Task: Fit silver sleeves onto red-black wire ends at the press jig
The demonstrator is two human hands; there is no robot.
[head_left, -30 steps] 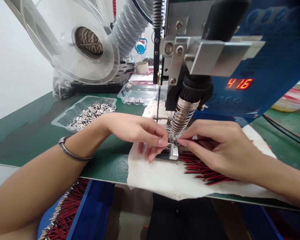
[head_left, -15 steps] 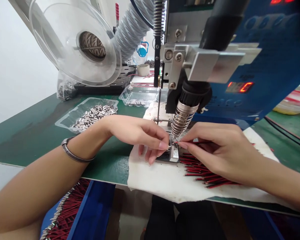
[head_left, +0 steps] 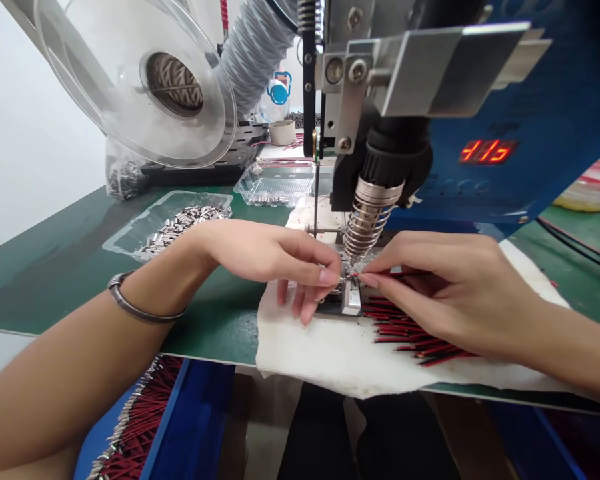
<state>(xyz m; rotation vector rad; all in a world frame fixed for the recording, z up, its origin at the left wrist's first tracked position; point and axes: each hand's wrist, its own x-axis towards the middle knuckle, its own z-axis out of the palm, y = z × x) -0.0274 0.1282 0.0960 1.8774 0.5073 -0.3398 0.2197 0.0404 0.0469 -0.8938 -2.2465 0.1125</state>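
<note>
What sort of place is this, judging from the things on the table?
Probably an electronics assembly workshop: a spring-sleeved soldering iron points down in front of a blue machine, small metal parts lie in a clear plastic tray, and red-and-black wires are piled on white cloth.

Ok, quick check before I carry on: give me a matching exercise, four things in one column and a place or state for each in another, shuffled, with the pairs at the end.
1. left hand
2. right hand
3. loose red-and-black wires
4. digital display

A. lying on the white cloth
B. on the arm wearing a bracelet
C. glowing red on the blue machine
D. pinching a wire

Pairs: 1-B; 2-D; 3-A; 4-C
</note>
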